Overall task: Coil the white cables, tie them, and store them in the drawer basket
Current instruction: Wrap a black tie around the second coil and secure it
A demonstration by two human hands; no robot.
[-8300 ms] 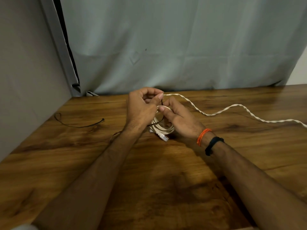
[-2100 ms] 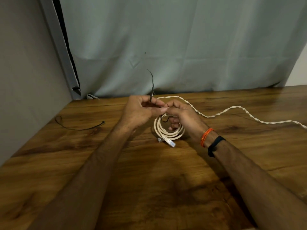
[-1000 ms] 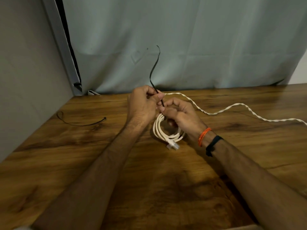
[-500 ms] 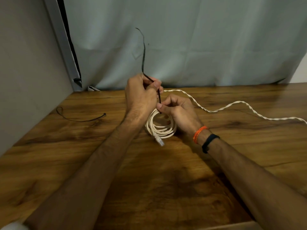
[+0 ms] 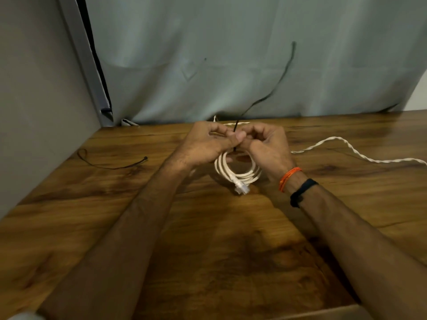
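A coiled white cable (image 5: 240,174) with a clear plug (image 5: 241,188) hangs just over the wooden table (image 5: 208,250), held at its top between both hands. A black cable tie (image 5: 275,88) runs around the coil's top, and its long tail rises up and to the right. My left hand (image 5: 208,144) pinches the tie at the coil with thumb and fingers. My right hand (image 5: 268,144) grips the coil's upper right side, fingers curled. A second white twisted cable (image 5: 346,148) lies loose on the table to the right.
Another black cable tie (image 5: 111,161) lies on the table at the left, near the grey wall (image 5: 34,112). A grey curtain (image 5: 231,54) hangs along the table's far edge. The table's front edge shows at the bottom right.
The tie's free tail has swung from up-left to up-right. Both hands have come closer together at the top of the coil, and the coil has turned a little.
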